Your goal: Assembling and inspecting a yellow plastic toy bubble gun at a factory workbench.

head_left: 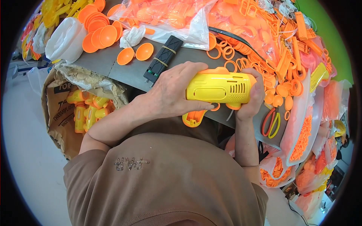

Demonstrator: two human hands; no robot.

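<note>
Both hands hold a yellow-and-orange plastic toy drill (pixel 211 90) sideways above the table's near edge. My left hand (pixel 171 90) grips its left end, thumb along the lower side and fingers over the top. Wrapped round its right end is my right hand (pixel 250 98), at the orange tip. The drill's orange handle base (pixel 194 119) hangs below my left thumb. Just beyond my left hand lies a black block-shaped tool (pixel 163 59) bound with tan bands. A pair of pliers (pixel 270 122) with red and yellow handles lies right of my right hand.
At lower left an open paper sack (pixel 60 113) holds several similar yellow toys. Orange cups (pixel 103 35) and a white bag (pixel 67 39) stand at back left. Orange rings (pixel 228 52) and bagged orange parts (pixel 166 15) crowd the far side. A bin of small orange pieces (pixel 301 139) sits right.
</note>
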